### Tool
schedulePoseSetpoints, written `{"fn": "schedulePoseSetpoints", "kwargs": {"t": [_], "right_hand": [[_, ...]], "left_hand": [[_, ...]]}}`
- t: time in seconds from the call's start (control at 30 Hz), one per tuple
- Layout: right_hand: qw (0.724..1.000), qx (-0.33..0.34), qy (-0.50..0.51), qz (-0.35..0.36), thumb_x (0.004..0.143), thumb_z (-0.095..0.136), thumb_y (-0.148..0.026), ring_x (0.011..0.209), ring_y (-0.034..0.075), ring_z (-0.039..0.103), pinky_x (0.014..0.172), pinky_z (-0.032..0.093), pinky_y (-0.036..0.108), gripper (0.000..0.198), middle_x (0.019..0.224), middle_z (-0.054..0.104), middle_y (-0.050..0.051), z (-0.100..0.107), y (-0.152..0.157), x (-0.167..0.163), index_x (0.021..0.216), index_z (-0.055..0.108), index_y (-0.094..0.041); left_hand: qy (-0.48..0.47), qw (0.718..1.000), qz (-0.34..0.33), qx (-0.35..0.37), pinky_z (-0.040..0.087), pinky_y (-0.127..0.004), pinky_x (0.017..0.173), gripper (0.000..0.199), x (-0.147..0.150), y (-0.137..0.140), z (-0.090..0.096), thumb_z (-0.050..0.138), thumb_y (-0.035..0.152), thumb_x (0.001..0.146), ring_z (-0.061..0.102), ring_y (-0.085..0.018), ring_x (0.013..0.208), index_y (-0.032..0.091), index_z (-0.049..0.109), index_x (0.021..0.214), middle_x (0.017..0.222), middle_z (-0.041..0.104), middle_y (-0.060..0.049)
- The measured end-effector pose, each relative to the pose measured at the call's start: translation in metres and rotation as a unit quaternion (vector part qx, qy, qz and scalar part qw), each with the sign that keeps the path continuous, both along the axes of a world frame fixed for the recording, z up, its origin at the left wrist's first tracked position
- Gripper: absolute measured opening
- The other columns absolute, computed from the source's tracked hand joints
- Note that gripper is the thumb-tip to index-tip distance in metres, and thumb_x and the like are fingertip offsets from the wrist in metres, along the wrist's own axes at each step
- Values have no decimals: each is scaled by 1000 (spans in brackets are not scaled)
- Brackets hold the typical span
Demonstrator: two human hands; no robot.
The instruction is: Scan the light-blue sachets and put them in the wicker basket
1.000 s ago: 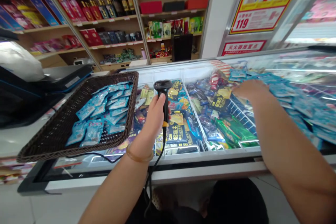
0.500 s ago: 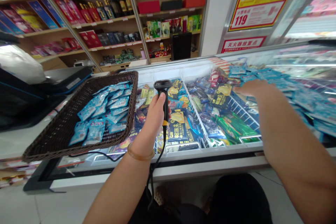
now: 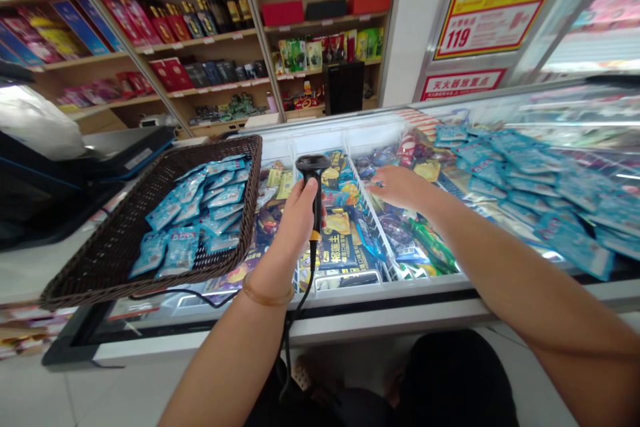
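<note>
My left hand (image 3: 299, 213) is wrapped round the black handle of a barcode scanner (image 3: 314, 164), held upright above the glass of a chest freezer; its cable (image 3: 303, 303) hangs down past my wrist. My right hand (image 3: 397, 188) reaches in from the right over the freezer's middle compartment. Its fingers point left, loosely bent and apart, and no packet shows in them. Small blue packets (image 3: 533, 167) lie in a spread heap to the right of that hand. More blue packets (image 3: 187, 200) lie in a brown woven basket (image 3: 100, 235) at my left.
Beneath the glass, wire dividers (image 3: 373, 213) part several frozen goods, among them dark blue bags (image 3: 340, 240). The freezer's front rim (image 3: 390, 322) runs across in front of my knees. Shelves with boxes and bottles (image 3: 230, 3) stand behind. A white plastic bag (image 3: 37, 123) is at far left.
My right hand has moved left, from the edge of the blue packet heap to over the middle compartment. The left hand with the scanner has hardly shifted.
</note>
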State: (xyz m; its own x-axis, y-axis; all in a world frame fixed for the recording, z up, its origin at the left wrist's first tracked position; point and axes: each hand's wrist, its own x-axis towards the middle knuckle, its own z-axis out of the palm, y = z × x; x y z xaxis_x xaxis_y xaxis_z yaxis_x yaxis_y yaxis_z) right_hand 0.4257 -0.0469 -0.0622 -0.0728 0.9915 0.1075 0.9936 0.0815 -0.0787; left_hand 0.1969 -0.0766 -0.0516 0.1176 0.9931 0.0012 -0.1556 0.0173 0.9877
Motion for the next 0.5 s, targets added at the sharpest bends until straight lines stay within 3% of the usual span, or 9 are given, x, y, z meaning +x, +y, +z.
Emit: {"fn": "schedulePoseSetpoints", "kwargs": {"t": [0.17,0.33,0.4,0.5], "right_hand": [[996,52,56,-56,92,56,-41,112,27,67,98,49,32,39,119,72,13,-7,13,40,118,71,-16],[991,-48,17,-121,76,73,-56,111,35,66,93,51,41,56,116,71,20,-15,21,71,114,70,-14],[990,-57,41,-120,72,77,-53,112,35,66,93,51,41,58,117,70,20,-19,23,72,115,67,-14],[989,-14,116,-92,75,75,-41,115,34,65,96,50,41,55,123,68,19,-26,26,68,122,61,-14]], "left_hand": [[10,1000,4,-11,39,-21,37,27,1,-1,1,58,46,88,49,-9,45,20,52,88,73,57,1],[23,1000,-15,-6,40,-22,36,32,1,-2,-3,60,51,85,50,-9,47,20,53,87,75,59,0],[26,999,-24,-4,40,-22,37,34,2,-2,-4,62,53,84,51,-9,47,20,52,86,75,59,0],[18,999,-33,3,40,-21,37,37,3,-4,-4,64,55,80,51,-8,47,20,53,87,77,59,0]]}}
